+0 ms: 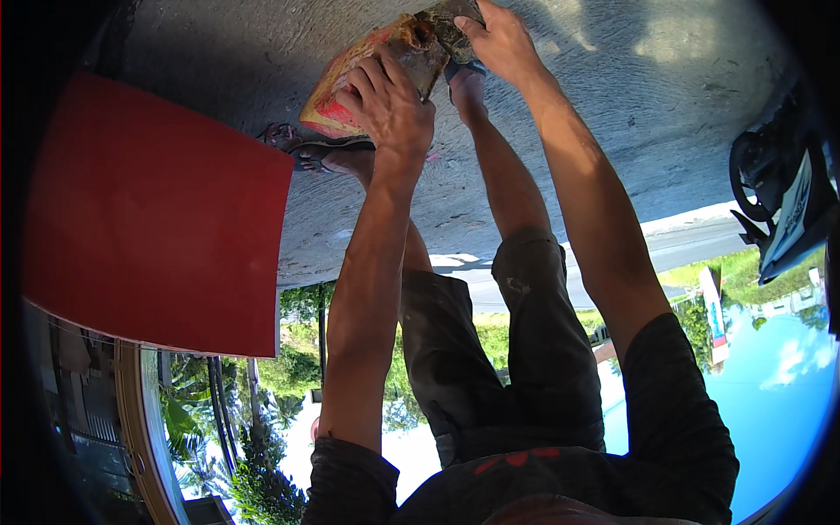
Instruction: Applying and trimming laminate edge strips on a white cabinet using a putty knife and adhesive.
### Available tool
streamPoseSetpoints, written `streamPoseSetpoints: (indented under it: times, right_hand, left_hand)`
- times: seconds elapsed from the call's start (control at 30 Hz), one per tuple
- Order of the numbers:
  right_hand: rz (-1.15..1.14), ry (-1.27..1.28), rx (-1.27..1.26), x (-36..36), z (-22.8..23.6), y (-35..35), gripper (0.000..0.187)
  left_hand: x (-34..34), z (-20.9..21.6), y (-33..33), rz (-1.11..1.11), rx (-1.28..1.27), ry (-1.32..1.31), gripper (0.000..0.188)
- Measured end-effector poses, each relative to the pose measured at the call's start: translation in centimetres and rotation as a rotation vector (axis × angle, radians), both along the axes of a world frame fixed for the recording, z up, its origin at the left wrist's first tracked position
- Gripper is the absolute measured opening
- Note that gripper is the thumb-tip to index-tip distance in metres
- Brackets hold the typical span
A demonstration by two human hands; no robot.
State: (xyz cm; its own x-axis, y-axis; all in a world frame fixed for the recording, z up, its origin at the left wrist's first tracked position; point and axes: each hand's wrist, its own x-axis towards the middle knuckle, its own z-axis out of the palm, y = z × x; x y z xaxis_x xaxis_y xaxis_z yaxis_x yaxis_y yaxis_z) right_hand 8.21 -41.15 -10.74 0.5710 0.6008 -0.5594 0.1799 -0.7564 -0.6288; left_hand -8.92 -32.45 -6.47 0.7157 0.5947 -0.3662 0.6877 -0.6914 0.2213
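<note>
Near the top of the head view, a worn, boxy red and yellow object point(331, 98) with a dirty brown end rests on the concrete ground; I cannot tell its exact kind. My left hand point(391, 109) lies over its top, fingers bent and gripping it. A dark, flat, rough piece point(451, 28) touches the brown end of the object. My right hand point(503, 42) is closed around that piece, thumb on its upper face. The piece's far edge is cut off by the frame's top.
The concrete ground point(612, 131) is rough. A large red panel point(166, 219) stands at the left, and part of a motorbike point(774, 188) shows at the right. My sandalled feet point(328, 159) are close to the object. Behind lie a road point(691, 245) and greenery.
</note>
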Motion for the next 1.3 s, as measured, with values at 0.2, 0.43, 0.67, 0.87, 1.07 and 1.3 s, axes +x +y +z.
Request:
streamPoseSetpoints:
  times: [0.2,0.43,0.67,0.87,1.07,1.3]
  right_hand:
    - [-0.036,-0.025,0.000,-1.2,1.9,2.2,0.025]
    - [0.009,-0.089,-0.064,-2.7,4.2,4.9,0.025]
    - [0.073,-0.070,0.132,-3.1,5.1,6.8,0.020]
    - [0.110,-0.115,0.284,-5.9,5.9,6.1,0.017]
    - [0.169,-0.122,0.484,-8.7,7.0,5.0,0.015]
    - [-0.819,0.566,0.788,-6.5,11.5,4.5,0.029]
  left_hand:
    - [-1.7,0.5,0.0,0.064,0.009,-0.020,0.109]
    - [-2.8,1.7,0.5,0.142,-0.058,-0.009,0.106]
    - [-4.6,1.9,0.2,0.170,-0.048,-0.019,0.115]
    - [-6.4,1.8,-0.4,0.221,-0.040,-0.033,0.113]
    - [-7.5,2.3,-0.5,0.295,-0.060,-0.027,0.117]
    - [-5.4,3.5,2.8,0.406,-0.039,-0.160,0.112]
